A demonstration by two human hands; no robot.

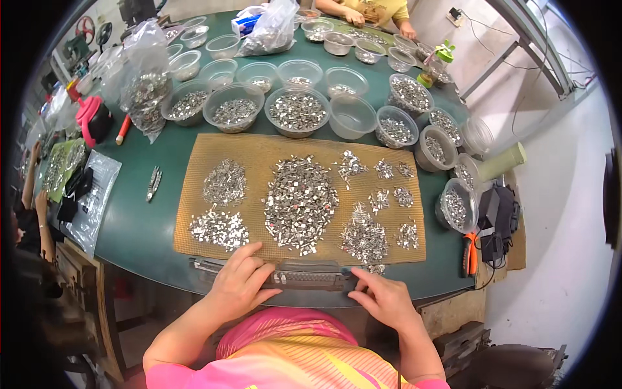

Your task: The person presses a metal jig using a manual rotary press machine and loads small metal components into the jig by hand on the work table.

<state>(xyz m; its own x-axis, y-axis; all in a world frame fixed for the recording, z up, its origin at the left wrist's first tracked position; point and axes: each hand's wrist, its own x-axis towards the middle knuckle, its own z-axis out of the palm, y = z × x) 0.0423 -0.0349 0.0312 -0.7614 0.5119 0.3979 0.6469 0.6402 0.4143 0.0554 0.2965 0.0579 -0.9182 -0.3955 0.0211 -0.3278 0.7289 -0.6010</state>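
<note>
A long, dark, slotted tray [311, 279] lies along the near edge of the table, with a row of small pieces in it. My left hand [238, 284] grips its left part, fingers over the top and thumb at the near side. At the tray's right end, the thumb and forefinger of my right hand [387, 301] close around the corner. Just beyond is a tan ribbed mat [253, 144] bearing sorted piles of small silvery metal pieces. The biggest pile [300, 204] sits mid-mat, with a heap of slim pieces [364, 237] to its right.
Clear plastic bowls, several with metal pieces, ring the mat; one bowl [352, 118] looks bare inside. Nippers [153, 183] lie at left, near a pink-and-black cup [94, 120]. Orange-handled pliers [470, 254] lie at right. Across the table another person's hands [354, 17] work.
</note>
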